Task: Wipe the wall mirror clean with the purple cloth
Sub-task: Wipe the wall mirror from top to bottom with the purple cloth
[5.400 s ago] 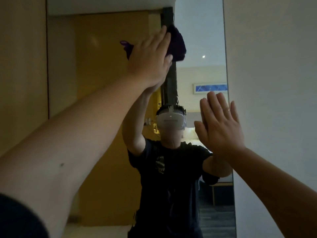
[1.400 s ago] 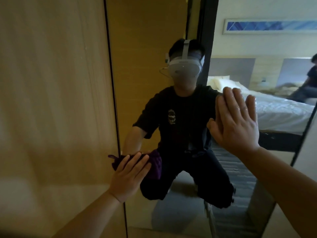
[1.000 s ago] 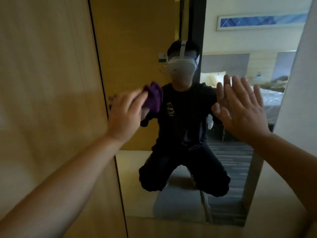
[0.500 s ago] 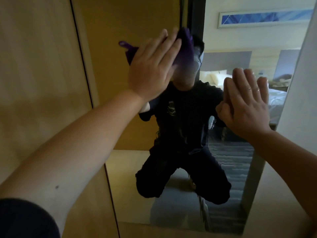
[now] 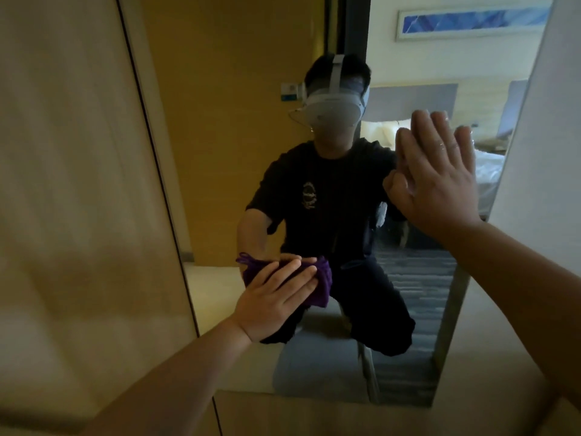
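Note:
The tall wall mirror (image 5: 226, 127) fills the middle of the head view and reflects a kneeling person in black wearing a white headset. My left hand (image 5: 273, 302) lies flat on the purple cloth (image 5: 320, 286) and presses it against the lower part of the glass. Most of the cloth is under my fingers; its bunched edge shows to the right, and a loose strand sticks out at the upper left. My right hand (image 5: 437, 180) rests flat and open against the glass near the mirror's right edge, holding nothing.
A wooden panel (image 5: 72, 199) stands to the left of the mirror, a pale wall (image 5: 540, 158) to its right. The mirror's lower edge (image 5: 320, 396) runs close to the floor. The reflection shows a bed and a blue picture.
My left hand has swept the cloth down the glass, from head height in the reflection to knee height. My right hand has stayed flat on the mirror's right side.

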Tool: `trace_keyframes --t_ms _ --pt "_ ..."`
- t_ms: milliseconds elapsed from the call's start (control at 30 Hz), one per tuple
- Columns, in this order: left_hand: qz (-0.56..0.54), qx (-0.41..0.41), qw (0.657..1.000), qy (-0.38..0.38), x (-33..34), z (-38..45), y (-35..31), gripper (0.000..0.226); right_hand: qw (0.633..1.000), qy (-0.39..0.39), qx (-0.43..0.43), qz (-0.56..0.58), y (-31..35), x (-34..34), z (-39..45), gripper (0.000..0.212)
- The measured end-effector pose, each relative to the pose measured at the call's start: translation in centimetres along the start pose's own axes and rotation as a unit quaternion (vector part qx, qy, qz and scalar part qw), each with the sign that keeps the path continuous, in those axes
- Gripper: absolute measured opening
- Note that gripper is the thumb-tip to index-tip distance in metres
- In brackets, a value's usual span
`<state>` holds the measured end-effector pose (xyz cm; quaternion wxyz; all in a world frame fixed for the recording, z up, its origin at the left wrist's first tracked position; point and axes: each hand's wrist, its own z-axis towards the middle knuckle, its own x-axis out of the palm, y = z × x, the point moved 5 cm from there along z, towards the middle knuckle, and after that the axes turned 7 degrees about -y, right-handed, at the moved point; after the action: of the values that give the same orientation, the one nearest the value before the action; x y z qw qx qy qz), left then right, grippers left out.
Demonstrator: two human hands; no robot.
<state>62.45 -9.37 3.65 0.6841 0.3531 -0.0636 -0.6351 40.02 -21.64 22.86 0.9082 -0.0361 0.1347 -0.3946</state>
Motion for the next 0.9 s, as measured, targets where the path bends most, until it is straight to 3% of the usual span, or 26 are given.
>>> trace_keyframes --t_ms 200,400,500,667,767,900 --pt "-0.088 -0.058 0.994 -0.040 -4.0 5.8 2.5 0.032 0.999 0.026 0.036 -0.019 -3.0 -2.5 -1.2 0.065" --pt "-0.046 -0.076 0.976 -0.197 -8.5 19.5 8.5 0.036 0.993 0.076 0.060 -0.068 -6.1 -2.2 -2.5 0.064" --pt "-0.005 -0.060 0.971 -0.233 -9.8 27.1 10.8 0.034 0.994 0.067 0.059 -0.062 -6.2 -1.9 -2.6 0.063" --pt "0.059 -0.073 0.981 -0.171 -8.6 33.3 11.8 0.048 0.998 0.028 0.033 -0.052 -6.8 -1.2 -2.7 0.063" --pt "0.084 -0.051 0.989 -0.113 -6.8 31.5 9.8 0.058 0.999 -0.011 0.019 -0.041 -7.1 -0.8 -3.0 0.062" --pt "0.067 0.030 0.993 -0.096 -4.2 25.9 5.1 0.057 0.996 -0.080 0.000 -0.028 -7.0 -0.4 -3.0 0.061"
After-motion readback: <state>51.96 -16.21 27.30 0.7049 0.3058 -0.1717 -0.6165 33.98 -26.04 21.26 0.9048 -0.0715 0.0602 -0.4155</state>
